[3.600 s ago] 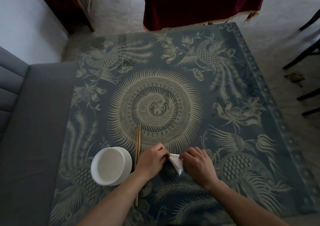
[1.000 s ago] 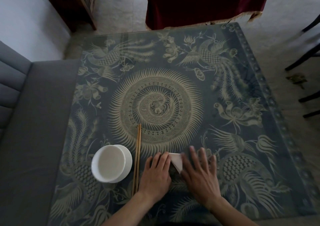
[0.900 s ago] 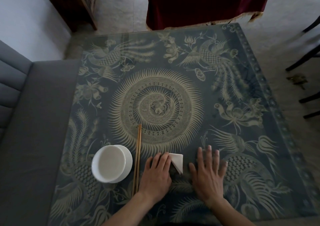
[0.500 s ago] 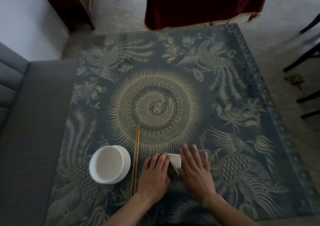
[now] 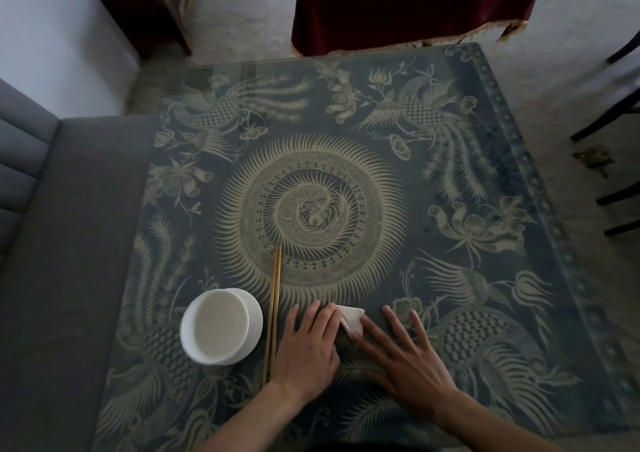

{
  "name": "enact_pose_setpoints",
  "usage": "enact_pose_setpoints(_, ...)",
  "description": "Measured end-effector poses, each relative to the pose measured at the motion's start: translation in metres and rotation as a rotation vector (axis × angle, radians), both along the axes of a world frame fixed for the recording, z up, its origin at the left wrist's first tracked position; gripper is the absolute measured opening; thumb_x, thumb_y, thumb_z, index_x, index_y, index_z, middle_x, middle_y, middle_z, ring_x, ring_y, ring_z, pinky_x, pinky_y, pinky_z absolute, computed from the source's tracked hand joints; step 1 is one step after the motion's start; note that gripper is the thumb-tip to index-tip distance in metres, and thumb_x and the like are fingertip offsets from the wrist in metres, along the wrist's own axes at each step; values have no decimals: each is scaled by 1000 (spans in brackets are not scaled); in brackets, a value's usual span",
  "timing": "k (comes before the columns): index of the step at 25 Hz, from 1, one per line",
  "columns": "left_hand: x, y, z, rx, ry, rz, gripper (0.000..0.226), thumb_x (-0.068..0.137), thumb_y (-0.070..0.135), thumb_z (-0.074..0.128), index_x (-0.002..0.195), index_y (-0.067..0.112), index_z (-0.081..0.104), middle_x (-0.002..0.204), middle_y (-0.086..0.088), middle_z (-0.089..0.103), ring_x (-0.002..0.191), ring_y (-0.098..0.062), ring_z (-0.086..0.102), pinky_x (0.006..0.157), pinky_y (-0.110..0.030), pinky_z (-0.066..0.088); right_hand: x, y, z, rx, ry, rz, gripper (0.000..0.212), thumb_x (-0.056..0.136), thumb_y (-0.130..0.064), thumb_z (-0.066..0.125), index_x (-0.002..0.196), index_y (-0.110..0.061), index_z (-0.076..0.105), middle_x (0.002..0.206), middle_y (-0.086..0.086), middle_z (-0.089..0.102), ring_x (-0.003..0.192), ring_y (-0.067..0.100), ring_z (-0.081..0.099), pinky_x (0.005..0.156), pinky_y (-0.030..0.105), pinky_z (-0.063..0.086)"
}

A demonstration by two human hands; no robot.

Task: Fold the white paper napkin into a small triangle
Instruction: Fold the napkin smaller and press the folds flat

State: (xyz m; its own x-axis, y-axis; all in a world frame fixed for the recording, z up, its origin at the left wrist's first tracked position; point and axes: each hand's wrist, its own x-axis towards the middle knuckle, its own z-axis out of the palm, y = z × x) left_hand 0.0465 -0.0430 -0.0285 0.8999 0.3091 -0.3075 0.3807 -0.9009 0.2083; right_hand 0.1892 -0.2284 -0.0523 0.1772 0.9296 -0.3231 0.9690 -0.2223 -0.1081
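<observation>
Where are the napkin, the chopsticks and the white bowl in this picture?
napkin (image 5: 351, 320): head view, the white folded part showing between the two hands.
chopsticks (image 5: 275, 292): head view, mid-shaft of the pair, right of the bowl.
white bowl (image 5: 219, 325): head view, the inside of the bowl.

white napkin; white bowl; tan wooden chopsticks; counter is dark blue-grey with pale gold phoenixes, flowers and a sunburst circle; deep red cloth behind

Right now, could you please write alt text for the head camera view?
Two hands, left hand and right hand, press a small folded white napkin flat on a patterned table. A white bowl and chopsticks lie to the left.
</observation>
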Motion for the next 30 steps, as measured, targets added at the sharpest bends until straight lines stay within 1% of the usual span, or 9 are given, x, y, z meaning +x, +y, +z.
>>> enact_pose_setpoints(2,2,0,0,-34,-21,-58,66,85,28,45,148,12,34,155,-7,34,144,-27,25,116,-52,21,2,4,3,-29,-8,35,71,95,-64,34,154,-29,18,163,1,16,146,36,16,108,66,18)
enact_pose_setpoints(4,4,0,-3,-46,-15,-230,79,83,26,41,155,10,12,164,-9,7,150,-24,1,118,-48,2,4,7,2,-33,-3,57,74,95,-64,35,155,-25,16,163,2,13,146,36,15,109,64,16)
enact_pose_setpoints(6,6,1,-6,-58,19,-342,84,84,26,36,155,13,-9,163,-4,-15,147,-17,-21,117,-44,-12,5,7,2,-30,21,57,74,95,-64,34,155,-24,15,163,1,13,146,36,15,110,62,15)
enact_pose_setpoints(8,7,4,-9,-74,56,-339,86,85,28,36,153,15,-17,161,0,-23,143,-12,-28,116,-43,-17,6,7,2,-32,43,38,73,96,-65,32,155,-27,14,163,-1,11,147,36,14,109,62,16)
enact_pose_setpoints(13,-2,10,-11,-5,90,-156,79,87,36,31,154,16,-6,160,1,-19,148,-20,-17,116,-47,-8,9,6,0,-50,73,46,68,96,-67,30,154,-35,16,163,-2,13,147,35,10,109,61,16)
enact_pose_setpoints(16,-5,5,-12,-10,127,-27,78,89,36,32,154,18,-7,162,3,-16,147,-26,-20,116,-52,-6,11,7,3,-49,72,47,67,96,-67,28,153,-35,17,162,-1,17,147,36,12,109,61,15)
enact_pose_setpoints(21,-2,7,-11,5,127,-49,76,86,38,33,155,16,11,163,0,3,149,-30,0,113,-58,3,18,6,6,-30,33,123,67,94,-66,33,153,-37,20,160,-2,23,144,39,21,107,61,18)
enact_pose_setpoints(25,-3,6,-14,40,150,-60,76,88,40,22,153,18,-9,162,2,-17,146,-28,-21,115,-59,-9,21,5,9,-1,35,164,63,94,-65,37,151,-42,23,159,-4,27,143,39,23,107,59,18)
enact_pose_setpoints(30,-1,4,-10,51,137,-53,78,87,39,24,155,18,-7,163,1,-17,146,-27,-23,114,-57,-16,24,9,16,0,42,155,65,91,-66,43,149,-46,22,160,3,25,143,38,23,106,58,17)
